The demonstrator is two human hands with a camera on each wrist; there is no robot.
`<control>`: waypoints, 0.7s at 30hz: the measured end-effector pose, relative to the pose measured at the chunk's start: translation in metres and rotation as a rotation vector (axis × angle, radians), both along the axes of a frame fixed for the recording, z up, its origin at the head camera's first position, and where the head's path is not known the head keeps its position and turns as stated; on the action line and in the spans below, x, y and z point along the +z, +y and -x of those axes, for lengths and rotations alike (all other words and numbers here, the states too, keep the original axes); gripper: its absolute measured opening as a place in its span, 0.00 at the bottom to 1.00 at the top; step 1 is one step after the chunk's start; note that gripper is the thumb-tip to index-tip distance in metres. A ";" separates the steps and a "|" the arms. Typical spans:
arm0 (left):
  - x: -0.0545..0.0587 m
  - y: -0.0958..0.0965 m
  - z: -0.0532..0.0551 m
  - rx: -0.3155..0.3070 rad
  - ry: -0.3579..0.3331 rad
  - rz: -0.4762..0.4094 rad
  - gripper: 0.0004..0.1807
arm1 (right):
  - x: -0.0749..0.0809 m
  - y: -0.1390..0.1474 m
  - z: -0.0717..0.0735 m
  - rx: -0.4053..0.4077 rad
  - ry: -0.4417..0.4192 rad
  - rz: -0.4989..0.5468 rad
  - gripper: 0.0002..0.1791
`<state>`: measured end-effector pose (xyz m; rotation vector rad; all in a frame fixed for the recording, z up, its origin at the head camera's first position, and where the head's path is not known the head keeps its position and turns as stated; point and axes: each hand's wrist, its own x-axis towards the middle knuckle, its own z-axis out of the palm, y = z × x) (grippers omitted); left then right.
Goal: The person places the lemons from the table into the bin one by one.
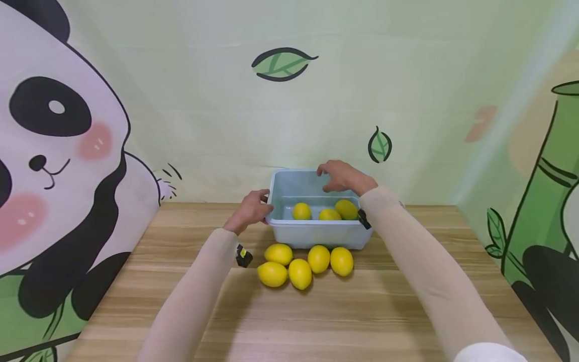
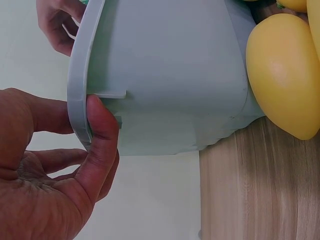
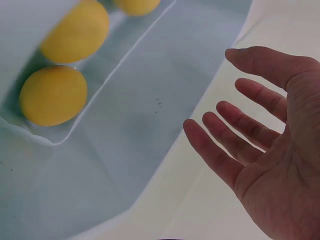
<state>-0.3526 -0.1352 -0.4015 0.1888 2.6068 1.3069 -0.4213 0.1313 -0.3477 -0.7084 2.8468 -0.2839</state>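
Observation:
A light blue plastic bin (image 1: 316, 235) stands at the back of the wooden table, with 3 lemons (image 1: 301, 211) visible inside. My left hand (image 1: 251, 208) grips the bin's left rim; in the left wrist view its thumb and fingers pinch the rim (image 2: 79, 75) from both sides. Over the bin's back right part hovers my right hand (image 1: 344, 177), fingers spread and nothing in them. The right wrist view shows that hand (image 3: 280, 135) apart from the bin wall (image 3: 150, 107), palm in sight. In front of the bin several lemons (image 1: 300, 274) lie close together on the table.
The wooden table (image 1: 316, 327) extends toward me and to both sides. Directly behind the bin hangs a pale green backdrop (image 1: 217, 110) printed with leaves and pandas. Lemons on the table sit close to the bin's front wall, near the left wrist camera (image 1: 243, 256).

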 end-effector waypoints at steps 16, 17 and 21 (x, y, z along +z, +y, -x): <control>-0.002 0.000 0.001 0.006 0.001 0.000 0.33 | 0.010 0.005 -0.042 0.013 0.131 0.064 0.26; -0.002 0.000 0.001 0.005 -0.001 -0.003 0.33 | 0.011 0.005 -0.044 0.012 0.133 0.066 0.27; -0.001 0.000 0.001 0.007 -0.009 -0.015 0.33 | 0.014 0.009 -0.054 0.007 0.166 0.086 0.27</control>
